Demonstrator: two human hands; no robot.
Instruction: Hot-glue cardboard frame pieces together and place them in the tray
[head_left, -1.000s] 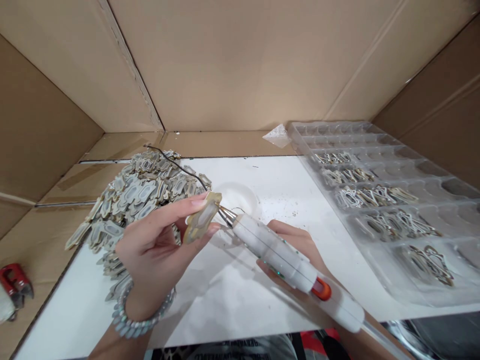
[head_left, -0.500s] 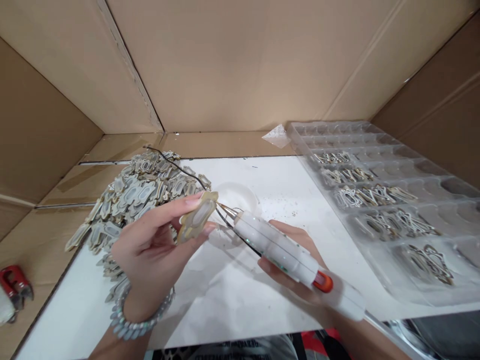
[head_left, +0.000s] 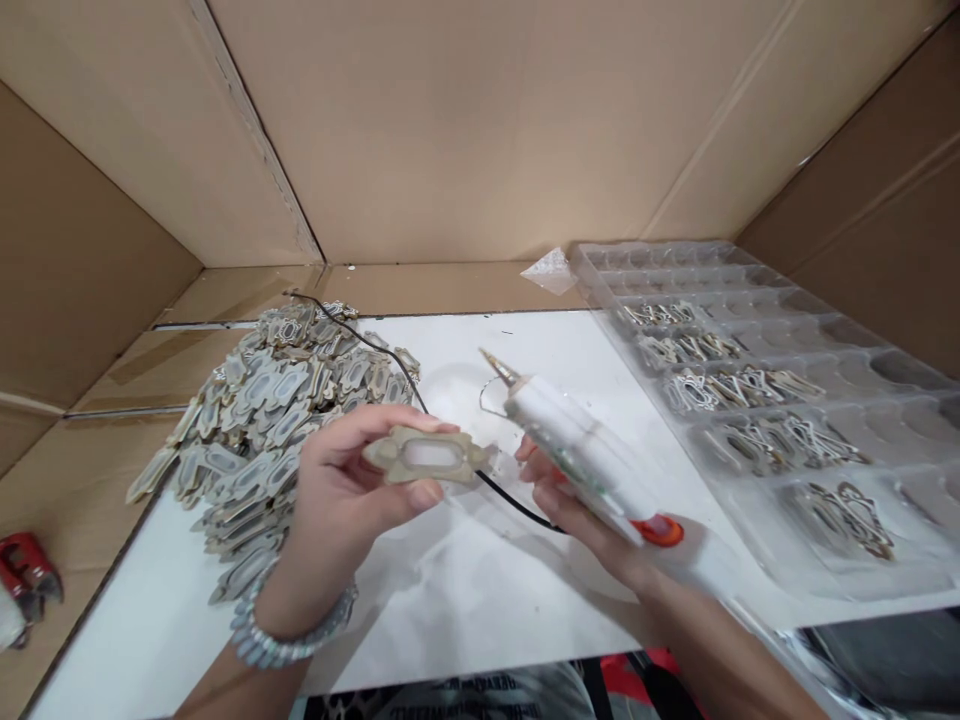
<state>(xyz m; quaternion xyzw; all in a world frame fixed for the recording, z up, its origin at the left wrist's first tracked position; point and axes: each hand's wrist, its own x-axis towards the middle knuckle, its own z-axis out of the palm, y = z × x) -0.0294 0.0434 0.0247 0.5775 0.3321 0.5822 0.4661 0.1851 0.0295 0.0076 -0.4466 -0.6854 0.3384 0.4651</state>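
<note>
My left hand [head_left: 352,475] pinches a beige frame-shaped piece [head_left: 433,454] between fingers and thumb. The piece has pointed ends, scalloped edges and a pale elongated centre. My right hand [head_left: 585,500] is wrapped round a white pen-shaped glue gun [head_left: 581,440] with an orange switch and a bent wire near its nozzle. Its metal tip points up and left, apart from the piece. A black cord [head_left: 517,500] runs behind the piece towards the right hand. Left of my left hand lies a large pile of similar frame-shaped pieces [head_left: 262,400].
A clear compartment tray [head_left: 757,590] on the right holds metal outline pieces [head_left: 742,390] in several rows. Cardboard walls [head_left: 510,130] enclose the white table surface [head_left: 480,600]. A red-handled cutter [head_left: 28,570] lies at far left; a clear plastic scrap [head_left: 551,270] lies at the back.
The glue gun's tip has moved away from the piece, up and right. My left hand has shifted right and turned the piece nearly level.
</note>
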